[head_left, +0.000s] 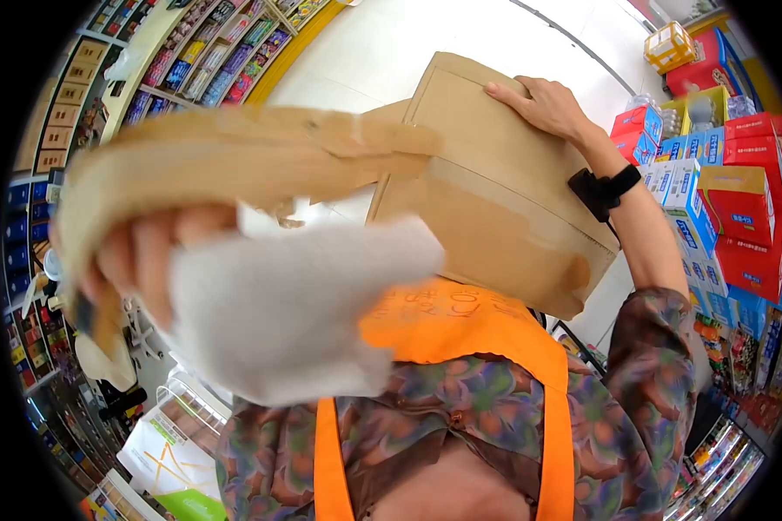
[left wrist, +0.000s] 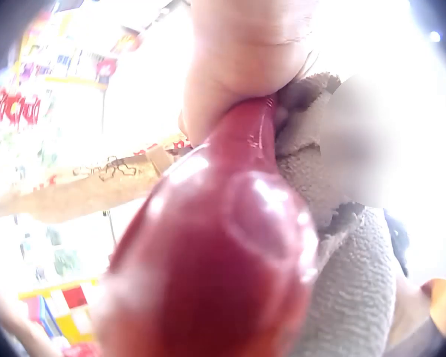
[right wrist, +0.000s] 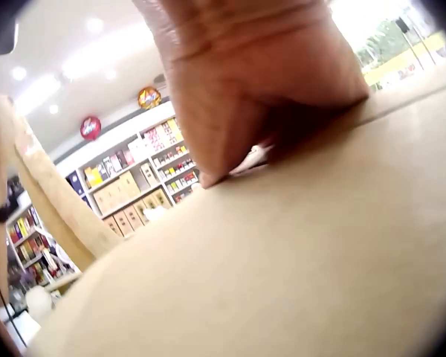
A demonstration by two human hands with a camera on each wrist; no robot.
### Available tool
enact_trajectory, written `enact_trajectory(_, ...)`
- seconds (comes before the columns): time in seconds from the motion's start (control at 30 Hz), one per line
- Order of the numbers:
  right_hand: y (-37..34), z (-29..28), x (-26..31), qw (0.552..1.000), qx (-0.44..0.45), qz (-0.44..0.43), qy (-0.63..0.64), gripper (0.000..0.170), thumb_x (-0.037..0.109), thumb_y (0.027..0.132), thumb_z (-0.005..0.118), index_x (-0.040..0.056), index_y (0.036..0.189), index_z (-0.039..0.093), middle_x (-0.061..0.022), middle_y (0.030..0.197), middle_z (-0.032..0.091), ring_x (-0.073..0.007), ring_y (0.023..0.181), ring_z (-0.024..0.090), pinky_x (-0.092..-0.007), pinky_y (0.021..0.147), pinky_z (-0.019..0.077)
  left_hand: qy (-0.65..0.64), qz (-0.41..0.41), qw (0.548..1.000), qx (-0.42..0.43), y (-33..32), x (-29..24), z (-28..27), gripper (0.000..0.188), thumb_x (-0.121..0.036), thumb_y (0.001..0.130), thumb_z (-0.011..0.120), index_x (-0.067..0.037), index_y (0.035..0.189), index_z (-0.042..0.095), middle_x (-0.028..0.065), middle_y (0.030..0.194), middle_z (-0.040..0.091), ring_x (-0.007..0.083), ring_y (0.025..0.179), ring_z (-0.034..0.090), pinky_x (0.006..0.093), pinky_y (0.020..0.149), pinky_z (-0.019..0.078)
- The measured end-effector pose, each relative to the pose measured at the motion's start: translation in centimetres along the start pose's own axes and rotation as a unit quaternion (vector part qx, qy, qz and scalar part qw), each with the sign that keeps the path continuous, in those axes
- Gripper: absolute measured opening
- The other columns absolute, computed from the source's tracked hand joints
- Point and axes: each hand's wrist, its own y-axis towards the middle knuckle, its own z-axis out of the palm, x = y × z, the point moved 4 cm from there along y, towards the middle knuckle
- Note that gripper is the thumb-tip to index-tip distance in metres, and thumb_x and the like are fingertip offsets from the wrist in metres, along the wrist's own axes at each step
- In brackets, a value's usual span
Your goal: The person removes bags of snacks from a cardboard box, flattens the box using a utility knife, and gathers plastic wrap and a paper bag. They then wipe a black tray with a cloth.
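In the head view my left hand [head_left: 152,256] is blurred, its fingers bent under a curved cardboard strip [head_left: 261,152]. A grey cloth [head_left: 295,304] hangs from this hand; its fluffy weave [left wrist: 349,297] shows in the left wrist view. There, a glossy red, bulb-shaped thing [left wrist: 215,245] with a narrow neck sticks out of the grasp beside the cloth; I cannot tell what it is. My right hand [head_left: 547,104] grips the top edge of a large brown cardboard box [head_left: 495,182], thumb on its face, other fingers partly hidden. The strip overlaps the box's left side.
An orange apron [head_left: 469,321] lies right below the box. Stacked red and blue cartons [head_left: 738,217] stand close to the right arm. Shelves of packets [head_left: 208,61] line the upper left, with a white-and-green bag [head_left: 169,451] at lower left. Pale floor [head_left: 365,52] shows beyond the box.
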Motion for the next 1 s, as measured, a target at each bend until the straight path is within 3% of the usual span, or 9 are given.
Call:
enact_trajectory(0.3,-1.2,0.8,-1.3,0.995,0.016,0.043,0.093,0.084,0.080,0.076,0.045,0.0028,0.101,0.069,-0.0142,0.081,0.068,-0.0274,0.081,0.067,-0.0361,0.074,0.0500,0.145,-0.015,0.970,-0.195,3.1,-15.2,-5.6,0.035,-0.023,0.095,0.050,0.001,0.120,0.046,0.0101,0.112,0.057,0.0175,0.071,0.051,0.0291,0.082,0.0442)
enact_trajectory(0.37,-1.3,1.1,-1.4,0.995,-0.001,0.051,0.085,0.086,0.081,0.076,0.045,0.0028,0.103,0.068,-0.0141,0.082,0.068,-0.0274,0.082,0.066,-0.0363,0.076,0.0497,0.327,0.017,0.863,-0.384,2.1,-15.4,-6.9,0.048,-0.029,0.098,0.048,0.003,0.133,0.040,0.0141,0.131,0.052,0.0169,0.073,0.048,0.0308,0.083,0.0435)
enact_trajectory(0.4,-1.2,1.1,-1.5,0.995,-0.012,0.056,0.082,0.087,0.081,0.075,0.045,0.0028,0.103,0.068,-0.0140,0.082,0.069,-0.0274,0.083,0.066,-0.0364,0.076,0.0495,0.462,0.063,0.697,-0.545,2.0,-14.3,-6.4,0.055,-0.032,0.098,0.048,0.004,0.138,0.035,0.0158,0.140,0.047,0.0152,0.071,0.047,0.0310,0.078,0.0439)
enact_trajectory(0.47,-1.4,1.2,-1.6,0.996,-0.019,0.065,0.065,0.086,0.080,0.076,0.044,0.0026,0.105,0.068,-0.0151,0.084,0.069,-0.0285,0.085,0.066,-0.0367,0.077,0.0493,0.425,-0.102,0.833,-0.340,1.6,-15.6,-7.3,0.052,-0.034,0.098,0.050,0.002,0.136,0.042,0.0157,0.132,0.055,0.0095,0.063,0.047,0.0223,0.062,0.0411)
enact_trajectory(0.53,-1.4,1.3,-1.7,0.997,-0.015,0.065,0.047,0.085,0.079,0.077,0.044,0.0026,0.106,0.068,-0.0163,0.087,0.069,-0.0298,0.086,0.066,-0.0370,0.078,0.0493,0.657,-0.061,0.591,-0.464,0.4,-16.6,-6.2,0.049,-0.034,0.096,0.053,-0.001,0.132,0.049,0.0143,0.128,0.059,0.0063,0.057,0.046,0.0178,0.054,0.0376)
enact_trajectory(0.73,-0.1,1.2,-1.3,0.999,0.010,0.035,0.018,0.086,0.077,0.080,0.040,0.0017,0.110,0.067,-0.0191,0.093,0.069,-0.0325,0.091,0.066,-0.0383,0.081,0.0498,0.604,-0.541,0.532,-0.242,-0.5,5.7,-4.4,0.029,-0.016,0.086,0.066,-0.005,0.113,0.064,0.0036,0.110,0.067,0.0090,0.073,0.062,0.0244,0.054,0.0485)
enact_trajectory(0.77,0.1,1.1,-1.0,0.999,0.016,0.033,0.015,0.087,0.078,0.080,0.039,0.0014,0.111,0.066,-0.0189,0.094,0.069,-0.0326,0.091,0.066,-0.0384,0.081,0.0498,0.727,-0.375,0.574,-0.025,-2.3,8.8,-5.7,0.035,-0.019,0.085,0.067,-0.002,0.115,0.061,0.0097,0.110,0.066,0.0184,0.069,0.064,0.0328,0.061,0.0517)
enact_trajectory(0.83,0.4,1.3,-0.8,0.999,0.021,0.032,0.011,0.089,0.078,0.080,0.037,0.0008,0.112,0.065,-0.0185,0.096,0.069,-0.0327,0.093,0.066,-0.0388,0.082,0.0498,0.742,-0.447,0.495,0.074,-4.0,13.4,-6.0,0.043,-0.020,0.082,0.068,0.000,0.117,0.056,0.0154,0.108,0.061,0.0307,0.075,0.064,0.0409,0.066,0.0517)
enact_trajectory(1.0,0.6,1.5,-0.9,0.999,0.033,0.036,0.002,0.091,0.079,0.079,0.036,0.0005,0.115,0.064,-0.0179,0.101,0.068,-0.0330,0.097,0.065,-0.0400,0.084,0.0497,0.755,-0.507,0.404,0.102,-3.6,17.6,-6.5,0.045,-0.021,0.079,0.069,0.000,0.115,0.052,0.0153,0.107,0.057,0.0362,0.081,0.061,0.0445,0.068,0.0498)
